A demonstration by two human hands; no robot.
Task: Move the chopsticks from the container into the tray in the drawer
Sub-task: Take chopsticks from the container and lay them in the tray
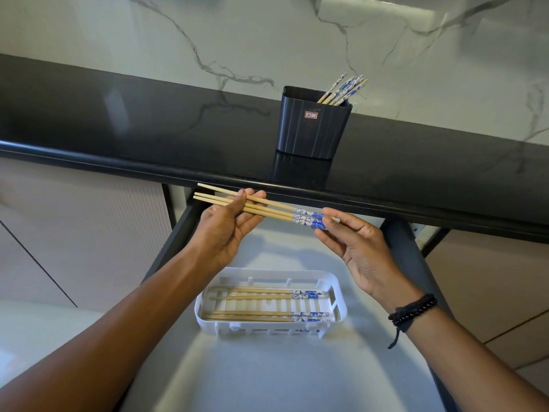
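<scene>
Nearest the camera, two bare forearms reach forward over an open drawer (267, 367), the right wrist wearing a dark beaded bracelet (413, 310). On the drawer's pale floor sits a white slotted tray (267, 270). Inside it lie the tray chopsticks (252, 295), flat and lengthwise, two along the far side and two along the near side, with their blue-patterned ends to the right.

Above and beyond the tray, both hands carry a small bundle of held chopsticks (267, 208) – three can be counted – roughly level, just below the worktop's front edge. The left hand (225, 230) pinches the plain wooden part, thumb on top and fingers underneath. The right hand (356, 248) pinches the blue-patterned ends between thumb and fingertips.

Farther back, the glossy black worktop (148, 129) carries a dark ribbed container (312, 129) with a small red-edged sticker. More chopsticks – the container chopsticks (344, 90) – lean out of its right rear corner. Behind it rises a white marble wall (267, 40) with grey veins.
</scene>
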